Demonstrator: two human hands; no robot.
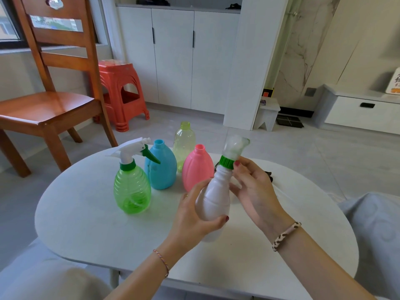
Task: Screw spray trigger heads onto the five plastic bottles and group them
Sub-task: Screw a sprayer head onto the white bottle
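White bottle (213, 200) is up off the table (86, 213), my left hand (194, 215) wrapped round its body, my right hand (253, 187) pinching the green collar (226, 162) of the blurry trigger head (234, 145). Green bottle (132, 191) already has its trigger; blue (161, 169), pink (197, 169) and clear yellowish (184, 141) ones stand open behind.

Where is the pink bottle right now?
The pink bottle stands on the white table, capless, right of the blue bottle, in front of the clear yellow-green bottle, just behind the left hand holding the white bottle.
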